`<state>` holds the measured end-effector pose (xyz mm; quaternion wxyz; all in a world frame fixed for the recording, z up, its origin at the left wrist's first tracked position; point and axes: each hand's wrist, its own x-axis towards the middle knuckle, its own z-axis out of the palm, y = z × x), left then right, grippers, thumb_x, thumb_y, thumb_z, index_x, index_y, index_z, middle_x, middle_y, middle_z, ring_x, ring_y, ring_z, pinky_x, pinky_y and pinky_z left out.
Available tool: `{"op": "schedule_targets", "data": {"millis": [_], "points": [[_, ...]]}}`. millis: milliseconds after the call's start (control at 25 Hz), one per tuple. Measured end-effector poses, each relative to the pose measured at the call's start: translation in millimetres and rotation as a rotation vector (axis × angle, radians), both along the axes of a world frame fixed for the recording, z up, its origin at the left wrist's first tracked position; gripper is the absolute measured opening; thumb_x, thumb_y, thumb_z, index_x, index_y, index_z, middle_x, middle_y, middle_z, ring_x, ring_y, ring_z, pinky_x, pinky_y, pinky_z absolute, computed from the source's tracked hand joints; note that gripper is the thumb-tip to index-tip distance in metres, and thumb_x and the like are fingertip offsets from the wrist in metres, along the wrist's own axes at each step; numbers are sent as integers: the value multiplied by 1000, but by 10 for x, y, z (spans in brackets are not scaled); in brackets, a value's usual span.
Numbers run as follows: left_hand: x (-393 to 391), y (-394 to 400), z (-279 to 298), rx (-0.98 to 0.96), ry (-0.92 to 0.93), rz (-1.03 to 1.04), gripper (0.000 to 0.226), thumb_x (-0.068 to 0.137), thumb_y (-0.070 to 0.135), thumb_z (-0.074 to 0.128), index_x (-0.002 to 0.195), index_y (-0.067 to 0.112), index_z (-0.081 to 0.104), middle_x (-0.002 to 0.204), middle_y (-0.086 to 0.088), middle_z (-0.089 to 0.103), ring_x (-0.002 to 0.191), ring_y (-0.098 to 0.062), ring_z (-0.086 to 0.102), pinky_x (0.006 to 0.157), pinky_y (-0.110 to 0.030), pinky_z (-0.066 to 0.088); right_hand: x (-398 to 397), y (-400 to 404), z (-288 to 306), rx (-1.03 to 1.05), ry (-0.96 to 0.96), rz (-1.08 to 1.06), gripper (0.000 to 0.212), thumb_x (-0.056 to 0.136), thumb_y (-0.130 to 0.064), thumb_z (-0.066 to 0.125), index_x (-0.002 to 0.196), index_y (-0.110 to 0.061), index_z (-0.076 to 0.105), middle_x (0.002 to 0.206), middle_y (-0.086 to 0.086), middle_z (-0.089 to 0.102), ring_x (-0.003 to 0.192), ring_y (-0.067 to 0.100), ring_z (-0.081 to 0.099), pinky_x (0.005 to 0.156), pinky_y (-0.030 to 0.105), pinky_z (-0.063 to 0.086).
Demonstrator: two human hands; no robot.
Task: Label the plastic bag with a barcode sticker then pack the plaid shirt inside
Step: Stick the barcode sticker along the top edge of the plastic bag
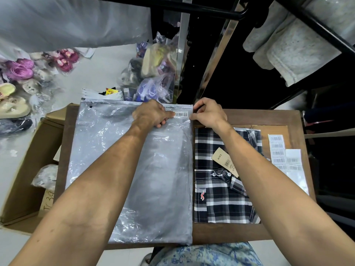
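A large frosted grey plastic bag (107, 150) with a zip strip lies flat on the wooden table (230, 235). A barcode sticker (181, 114) sits on the bag's far right corner. My left hand (151, 114) presses on the bag with its fingertips at the sticker's left end. My right hand (208, 113) pinches the bag's far right corner beside the sticker. The folded dark plaid shirt (217, 200), with a paper price tag (225, 160), lies to the right of the bag, under my right forearm.
Sheets of barcode stickers (284, 154) lie at the table's right side. An open cardboard box (25, 179) stands on the floor to the left. Bagged shoes (19, 72) litter the floor beyond. A black rack with grey garments (292, 50) hangs at upper right.
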<state>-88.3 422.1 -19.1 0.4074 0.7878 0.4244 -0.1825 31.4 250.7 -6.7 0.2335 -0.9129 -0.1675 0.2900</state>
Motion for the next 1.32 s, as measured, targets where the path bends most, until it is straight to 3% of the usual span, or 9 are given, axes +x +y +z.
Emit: {"op": "schedule_targets", "data": {"millis": [120,240,440,640,1000,1200,1320], "points": [[-3,-15,28,6,2,-1,42,82,55,75,72,15,76,64,3,77,51,-10,67,88,-33,60,-15,85,23,44,-20,26,26,70,-36,85,87,-36,65,77,-14,68,84,7,68,87,40,59],[-6,-40,50,5,11,-16,44,83,59,73,71,16,75,63,3,76,54,-11,69,89,-34,60,-128,259,21,78,-22,-25,36,69,-57,86,85,-34,63,75,-15,65,87,11,70,82,38,58],[12,-43,61,12,24,-25,46,85,61,71,75,16,75,68,1,78,66,-15,76,93,-37,58,-280,372,-87,44,-120,-39,41,70,-66,81,84,-34,61,84,-12,72,98,19,68,92,40,49],[4,-27,63,1,32,-27,44,85,59,72,75,16,75,69,1,78,58,-12,70,91,-36,59,-168,270,-73,-11,-245,21,37,74,-64,79,87,-37,58,69,-17,59,101,16,57,81,34,27],[8,-59,92,26,53,-20,43,84,57,70,78,15,77,69,2,79,69,-16,78,91,-32,57,-282,-8,-98,31,-363,25,13,84,-43,75,88,-34,67,72,-13,64,98,20,59,88,41,37],[15,-69,111,29,52,-22,43,86,57,70,75,16,76,68,2,78,66,-14,76,93,-35,57,-287,-55,-45,-1,-296,94,16,83,-40,77,95,-36,67,79,-12,67,103,21,59,86,40,35],[-14,-74,111,60,51,-50,47,87,61,67,73,16,75,67,2,78,67,-14,76,94,-36,56,-231,17,-27,2,-212,52,22,80,-48,79,93,-38,64,77,-14,65,106,20,59,85,37,29]]}}
